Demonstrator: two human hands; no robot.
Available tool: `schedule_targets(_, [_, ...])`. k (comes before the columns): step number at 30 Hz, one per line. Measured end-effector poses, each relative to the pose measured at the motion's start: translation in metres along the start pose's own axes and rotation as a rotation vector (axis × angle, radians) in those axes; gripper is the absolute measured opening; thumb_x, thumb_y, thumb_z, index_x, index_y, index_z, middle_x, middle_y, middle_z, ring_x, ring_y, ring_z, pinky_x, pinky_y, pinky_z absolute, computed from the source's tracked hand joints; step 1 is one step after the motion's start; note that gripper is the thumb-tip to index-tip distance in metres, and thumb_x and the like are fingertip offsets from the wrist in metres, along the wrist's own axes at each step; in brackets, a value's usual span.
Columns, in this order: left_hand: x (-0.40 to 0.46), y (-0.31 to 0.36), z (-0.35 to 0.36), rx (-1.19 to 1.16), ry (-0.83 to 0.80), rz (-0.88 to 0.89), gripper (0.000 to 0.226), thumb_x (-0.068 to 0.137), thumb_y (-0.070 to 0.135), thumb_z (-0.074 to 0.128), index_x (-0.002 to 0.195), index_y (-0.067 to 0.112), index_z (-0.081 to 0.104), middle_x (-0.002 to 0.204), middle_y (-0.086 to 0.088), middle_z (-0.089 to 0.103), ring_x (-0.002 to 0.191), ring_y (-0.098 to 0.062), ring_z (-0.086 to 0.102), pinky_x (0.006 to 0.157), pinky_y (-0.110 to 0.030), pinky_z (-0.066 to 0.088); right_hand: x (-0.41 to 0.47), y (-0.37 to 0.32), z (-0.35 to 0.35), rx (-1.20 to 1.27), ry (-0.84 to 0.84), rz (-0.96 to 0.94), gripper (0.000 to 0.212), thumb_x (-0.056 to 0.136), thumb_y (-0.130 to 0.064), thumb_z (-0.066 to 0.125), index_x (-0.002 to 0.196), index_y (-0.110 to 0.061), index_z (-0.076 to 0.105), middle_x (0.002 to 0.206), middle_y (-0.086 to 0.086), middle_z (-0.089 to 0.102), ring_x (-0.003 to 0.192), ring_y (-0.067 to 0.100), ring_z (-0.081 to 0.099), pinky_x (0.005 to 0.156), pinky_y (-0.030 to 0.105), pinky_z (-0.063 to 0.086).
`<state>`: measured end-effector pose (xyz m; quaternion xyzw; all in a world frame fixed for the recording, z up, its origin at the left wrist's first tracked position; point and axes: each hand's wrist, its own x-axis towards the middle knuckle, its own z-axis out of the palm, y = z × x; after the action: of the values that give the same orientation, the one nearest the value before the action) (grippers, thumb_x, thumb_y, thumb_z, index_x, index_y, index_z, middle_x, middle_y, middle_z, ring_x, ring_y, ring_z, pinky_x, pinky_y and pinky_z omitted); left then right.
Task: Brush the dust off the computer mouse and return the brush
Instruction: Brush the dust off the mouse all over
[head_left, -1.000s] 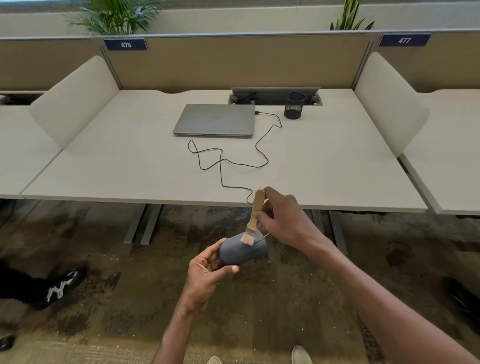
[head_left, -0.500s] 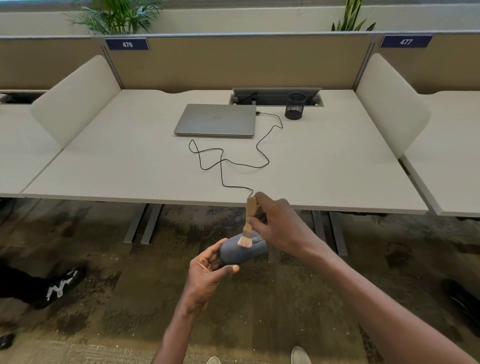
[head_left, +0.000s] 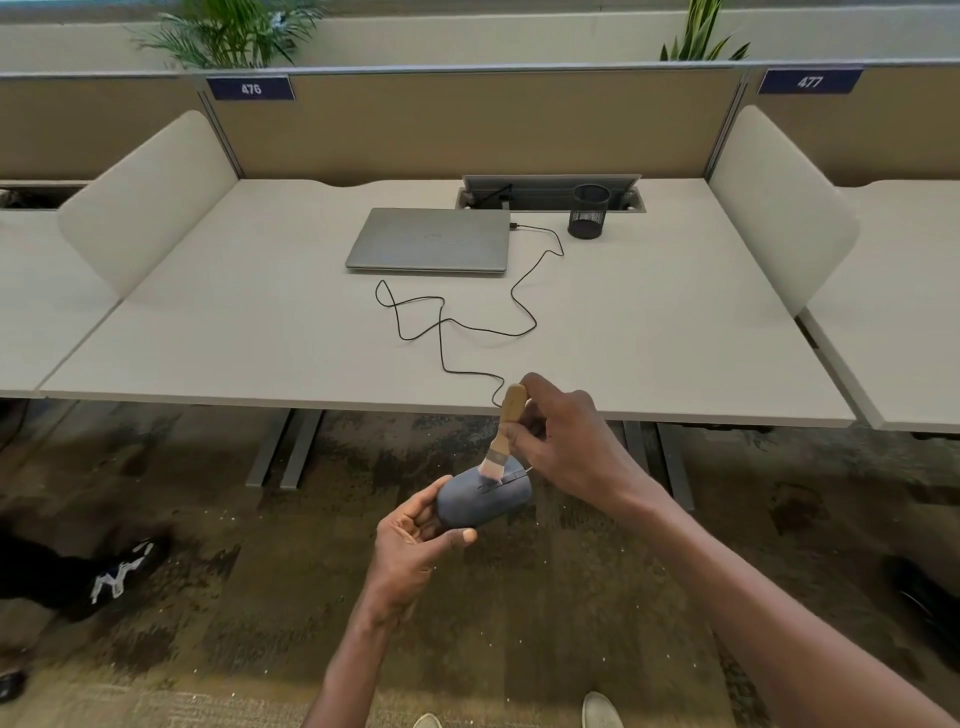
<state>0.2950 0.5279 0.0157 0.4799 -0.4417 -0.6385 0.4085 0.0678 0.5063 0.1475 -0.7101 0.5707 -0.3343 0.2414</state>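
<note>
Before me the pale bench (head_left: 649, 332) carries a closed laptop (head_left: 431, 240) near its far edge. Off its near edge, over the carpet, my left hand (head_left: 410, 551) grips the grey mouse (head_left: 480, 500); my right hand (head_left: 566, 441) pinches the brush (head_left: 505, 427), bristles touching the mouse.

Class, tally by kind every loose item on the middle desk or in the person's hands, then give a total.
Closed silver laptop: 1
Black mesh pen cup: 1
Thin black cable: 1
Grey computer mouse, gripped in the left hand: 1
Wooden-handled brush, gripped in the right hand: 1
Total: 5
</note>
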Motion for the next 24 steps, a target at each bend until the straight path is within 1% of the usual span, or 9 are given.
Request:
schedule_targets(4, [0.001, -0.001, 0.000, 0.007, 0.001, -0.002, 0.075, 0.058, 0.002, 0.090, 0.125, 0.023, 0.065, 0.122, 0.002, 0.074, 0.117, -0.017, 0.069, 0.089, -0.026, 0.059, 0.003, 0.003, 0.000, -0.056, -0.006, 0.009, 0.015, 0.097, -0.017, 0.066, 0.102, -0.020, 0.052, 0.086, 0.005, 0.075, 0.072, 0.017, 0.072, 0.063, 0.039, 0.061])
schedule_targets(6, [0.000, -0.001, 0.001, 0.004, 0.004, -0.004, 0.074, 0.057, 0.002, 0.090, 0.124, 0.024, 0.065, 0.122, 0.002, 0.074, 0.116, -0.016, 0.070, 0.087, -0.025, 0.059, 0.004, 0.004, 0.000, -0.050, 0.034, 0.003, 0.016, 0.096, -0.017, 0.066, 0.099, -0.021, 0.051, 0.084, 0.004, 0.075, 0.070, 0.017, 0.072, 0.061, 0.037, 0.060])
schedule_targets(9, [0.001, 0.000, 0.000, -0.002, 0.002, -0.003, 0.074, 0.057, 0.002, 0.089, 0.124, 0.023, 0.065, 0.122, 0.003, 0.074, 0.116, -0.016, 0.070, 0.087, -0.025, 0.059, 0.004, 0.006, 0.001, -0.015, 0.031, 0.009, 0.017, 0.094, -0.017, 0.069, 0.097, -0.022, 0.052, 0.083, 0.002, 0.075, 0.067, 0.009, 0.070, 0.060, 0.031, 0.059])
schedule_targets(12, [0.002, 0.000, 0.000, -0.004, -0.001, -0.002, 0.074, 0.057, 0.000, 0.088, 0.124, 0.023, 0.065, 0.120, 0.004, 0.075, 0.116, -0.016, 0.070, 0.088, -0.026, 0.060, 0.005, 0.010, 0.000, -0.063, 0.024, 0.047, 0.019, 0.096, -0.018, 0.067, 0.097, -0.024, 0.050, 0.083, 0.003, 0.074, 0.068, 0.013, 0.071, 0.061, 0.032, 0.061])
schedule_targets(15, [0.002, 0.000, -0.001, -0.011, 0.004, -0.003, 0.073, 0.057, 0.001, 0.088, 0.124, 0.023, 0.065, 0.119, 0.005, 0.076, 0.116, -0.017, 0.070, 0.088, -0.027, 0.060, 0.006, 0.011, -0.004, -0.067, 0.087, 0.050, 0.024, 0.096, -0.017, 0.068, 0.096, -0.028, 0.047, 0.080, 0.000, 0.071, 0.066, 0.008, 0.069, 0.057, 0.016, 0.056])
schedule_targets(17, [0.004, 0.000, -0.001, -0.021, 0.005, 0.000, 0.073, 0.058, 0.001, 0.088, 0.124, 0.024, 0.065, 0.119, 0.004, 0.075, 0.115, -0.017, 0.070, 0.087, -0.026, 0.060, 0.006, 0.010, -0.006, -0.035, 0.124, 0.063, 0.023, 0.094, -0.016, 0.070, 0.095, -0.026, 0.049, 0.078, -0.002, 0.070, 0.063, 0.002, 0.067, 0.055, 0.014, 0.054])
schedule_targets(20, [0.005, 0.002, 0.000, -0.034, 0.014, 0.004, 0.076, 0.057, 0.005, 0.090, 0.126, 0.023, 0.065, 0.123, 0.002, 0.074, 0.116, -0.017, 0.070, 0.085, -0.026, 0.060, 0.002, 0.010, -0.006, 0.000, 0.140, 0.074, 0.021, 0.092, -0.018, 0.073, 0.092, -0.023, 0.052, 0.076, -0.002, 0.072, 0.062, 0.006, 0.069, 0.053, 0.019, 0.056])
schedule_targets(23, [0.007, 0.001, 0.001, -0.064, 0.024, 0.007, 0.078, 0.057, 0.005, 0.091, 0.129, 0.021, 0.064, 0.127, -0.003, 0.072, 0.118, -0.019, 0.069, 0.088, -0.028, 0.060, -0.004, 0.010, 0.000, 0.006, 0.087, 0.076, 0.018, 0.092, -0.020, 0.072, 0.093, -0.021, 0.054, 0.077, -0.001, 0.072, 0.064, 0.016, 0.070, 0.059, 0.038, 0.060])
schedule_targets(24, [0.008, 0.001, 0.001, -0.073, 0.022, 0.006, 0.079, 0.057, 0.005, 0.091, 0.129, 0.021, 0.064, 0.127, -0.004, 0.072, 0.119, -0.019, 0.069, 0.088, -0.028, 0.060, -0.005, 0.010, 0.002, -0.009, 0.076, 0.076, 0.018, 0.092, -0.020, 0.071, 0.094, -0.022, 0.054, 0.077, -0.001, 0.072, 0.065, 0.018, 0.070, 0.060, 0.040, 0.059])
